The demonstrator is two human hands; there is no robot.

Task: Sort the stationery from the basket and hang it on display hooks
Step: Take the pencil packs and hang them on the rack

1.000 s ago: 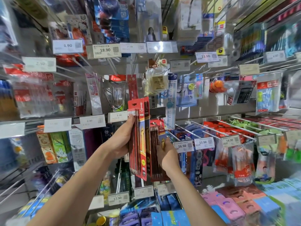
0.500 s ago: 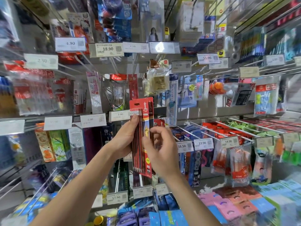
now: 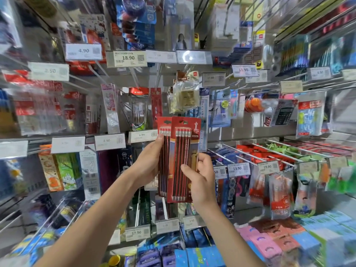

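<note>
Gripping rear pack, left hand; front pack, right hand; flat red, apparently card

The front pack, a red card of red-and-black striped pencils with eraser ends up, stood upright, pinched by the right hand. The rear pack, alike and partly overlapped, stood upright in the left hand.

18.90 price tag, 4.90 tag, 11.90 tag, 13.90 tag, 19.90 tag, 17.90 tag
</note>
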